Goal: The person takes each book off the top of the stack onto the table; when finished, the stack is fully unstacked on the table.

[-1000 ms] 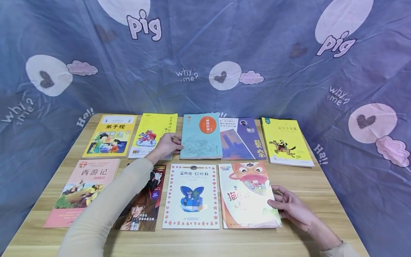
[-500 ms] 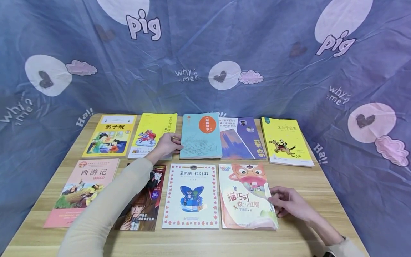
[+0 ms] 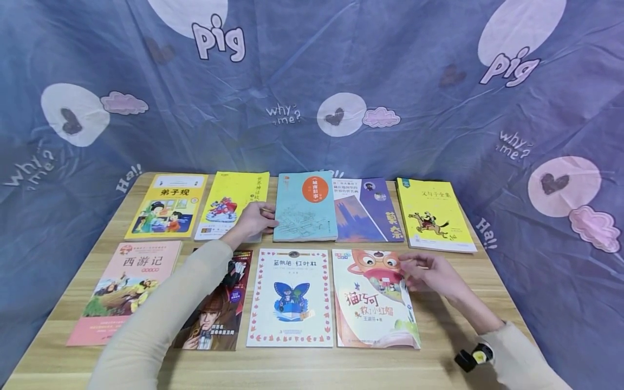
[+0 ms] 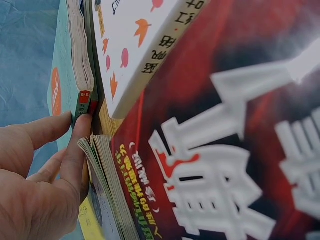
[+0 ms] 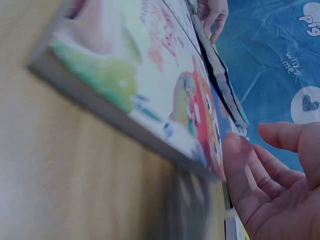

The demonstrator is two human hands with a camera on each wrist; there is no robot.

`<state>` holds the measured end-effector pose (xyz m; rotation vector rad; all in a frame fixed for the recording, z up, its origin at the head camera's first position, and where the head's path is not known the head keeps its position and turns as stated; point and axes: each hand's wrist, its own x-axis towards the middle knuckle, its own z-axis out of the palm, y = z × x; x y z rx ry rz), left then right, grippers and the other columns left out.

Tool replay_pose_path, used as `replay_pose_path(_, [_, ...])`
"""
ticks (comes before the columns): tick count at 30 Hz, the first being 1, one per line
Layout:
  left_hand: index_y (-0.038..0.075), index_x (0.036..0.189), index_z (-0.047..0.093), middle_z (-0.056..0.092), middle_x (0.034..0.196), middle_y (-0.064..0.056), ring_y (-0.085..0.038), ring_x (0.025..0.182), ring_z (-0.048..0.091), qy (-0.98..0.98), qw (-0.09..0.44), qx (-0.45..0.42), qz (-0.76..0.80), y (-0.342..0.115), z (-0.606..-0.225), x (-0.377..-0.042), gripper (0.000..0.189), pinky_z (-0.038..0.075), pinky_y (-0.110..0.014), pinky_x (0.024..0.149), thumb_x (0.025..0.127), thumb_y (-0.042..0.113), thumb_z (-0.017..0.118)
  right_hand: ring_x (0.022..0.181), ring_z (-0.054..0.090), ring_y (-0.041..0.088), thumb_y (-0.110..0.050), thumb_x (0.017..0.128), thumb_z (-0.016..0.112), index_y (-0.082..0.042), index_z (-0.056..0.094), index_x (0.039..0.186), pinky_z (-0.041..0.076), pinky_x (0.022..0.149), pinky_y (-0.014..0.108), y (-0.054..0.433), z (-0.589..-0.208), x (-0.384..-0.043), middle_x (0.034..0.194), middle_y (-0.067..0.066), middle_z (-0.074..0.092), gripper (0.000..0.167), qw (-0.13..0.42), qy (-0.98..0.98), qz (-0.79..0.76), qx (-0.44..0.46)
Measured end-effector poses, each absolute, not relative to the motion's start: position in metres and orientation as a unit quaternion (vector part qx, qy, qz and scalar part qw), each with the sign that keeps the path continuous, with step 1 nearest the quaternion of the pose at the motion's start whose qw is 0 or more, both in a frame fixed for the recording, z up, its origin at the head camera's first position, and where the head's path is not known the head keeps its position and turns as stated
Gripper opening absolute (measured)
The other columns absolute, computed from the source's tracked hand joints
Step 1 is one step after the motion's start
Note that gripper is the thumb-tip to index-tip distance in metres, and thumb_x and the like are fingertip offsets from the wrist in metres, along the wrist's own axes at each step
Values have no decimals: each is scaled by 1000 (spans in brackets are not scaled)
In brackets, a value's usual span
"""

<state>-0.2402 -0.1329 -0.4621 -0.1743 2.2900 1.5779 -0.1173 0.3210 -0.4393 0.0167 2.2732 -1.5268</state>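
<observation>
At the lower left corner of a teal book (image 3: pixel 304 214) in the back row is my left hand (image 3: pixel 254 221). Its extended fingers (image 4: pixel 80 135) touch the book's spine side in the left wrist view. A yellow book (image 3: pixel 223 208) with a red figure lies partly under this hand. My right hand (image 3: pixel 431 275) is at the upper right edge of a white book (image 3: pixel 363 325) with an orange cat on its cover. In the right wrist view, the right thumb and fingers are spread apart beside that book's corner, holding nothing.
Front row: a pink book (image 3: pixel 102 325), a dark red book (image 3: pixel 207 319) partly behind the left sleeve, a white butterfly book (image 3: pixel 290 330). Back row: a yellow-orange book (image 3: pixel 166 208), overlapping purple books (image 3: pixel 358 216), a yellow book (image 3: pixel 434 211). Blue printed cloth (image 3: pixel 312 65) hangs behind the table (image 3: pixel 292 371).
My right hand has let go of the cat book's right edge and moved up to its upper right. The cat book, raised at first, lies flat. The left hand has stayed put.
</observation>
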Motion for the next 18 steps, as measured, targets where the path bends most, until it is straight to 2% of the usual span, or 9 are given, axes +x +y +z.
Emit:
replay_pose_path(9, [0,143,58,65,124,-20,-25,98,74,816,172,-59,549,-133,-462,-240,49,69,-31,81,97,1,74,80,76,11,-16,107,62,13,47,146,69,77,28,283,-443,-162,100,1,78,51,185,779,-599,20])
replay_pose_path(13, [0,143,58,65,125,-20,-25,98,74,814,170,-58,552,-132,-463,-240,49,69,-31,81,97,1,74,82,77,10,-17,108,62,11,45,150,68,80,26,265,-445,-181,106,1,77,53,191,758,-622,27])
replay_pose_path(18, [1,143,58,66,124,-19,-25,99,74,813,171,-58,553,-132,-464,-241,49,68,-30,80,97,2,74,86,78,11,-19,107,63,8,43,153,68,83,27,246,-446,-202,118,11,76,56,214,723,-656,34])
